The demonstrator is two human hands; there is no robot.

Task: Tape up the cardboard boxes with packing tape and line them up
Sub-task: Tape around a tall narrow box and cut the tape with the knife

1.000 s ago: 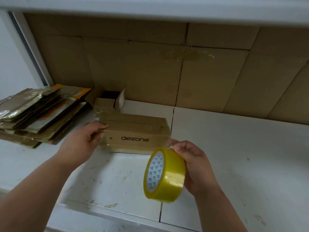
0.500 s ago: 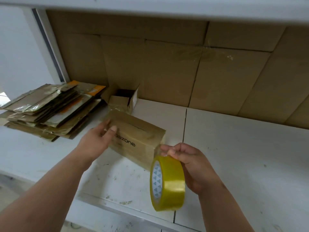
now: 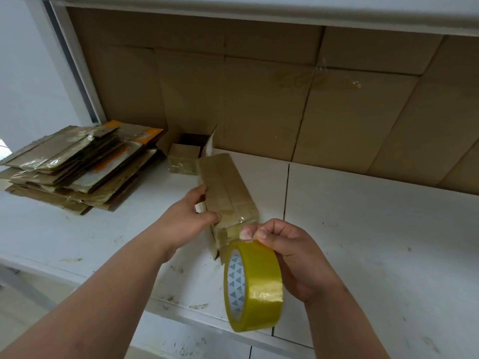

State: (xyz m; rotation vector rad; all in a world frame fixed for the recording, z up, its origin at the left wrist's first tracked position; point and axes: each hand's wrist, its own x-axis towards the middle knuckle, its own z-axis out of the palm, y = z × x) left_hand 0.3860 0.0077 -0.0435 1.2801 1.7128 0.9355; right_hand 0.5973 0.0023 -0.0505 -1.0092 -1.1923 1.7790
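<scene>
the cardboard box (image 3: 228, 193) has been swung round since a moment ago: its long side faced the person, now one short end points near, by the tape roll (image 3: 252, 286). the left hand (image 3: 186, 221) grips its left edge, fingers curled over. the right hand (image 3: 290, 252) holds the roll, pinching the loose tape at the box's near end. judged: end seam gets taped next. flattened cartons (image 3: 77, 164) lie far left on the surface (image 3: 375, 242).

Two bare forearms enter from the lower edge of the head view, ending in the left hand (image 3: 181, 224) and the right hand (image 3: 293, 257). No sleeve, glove, watch, ring or bracelet shows on either. Short, unpainted fingernails show on the right hand's fingertips (image 3: 261, 235).
</scene>
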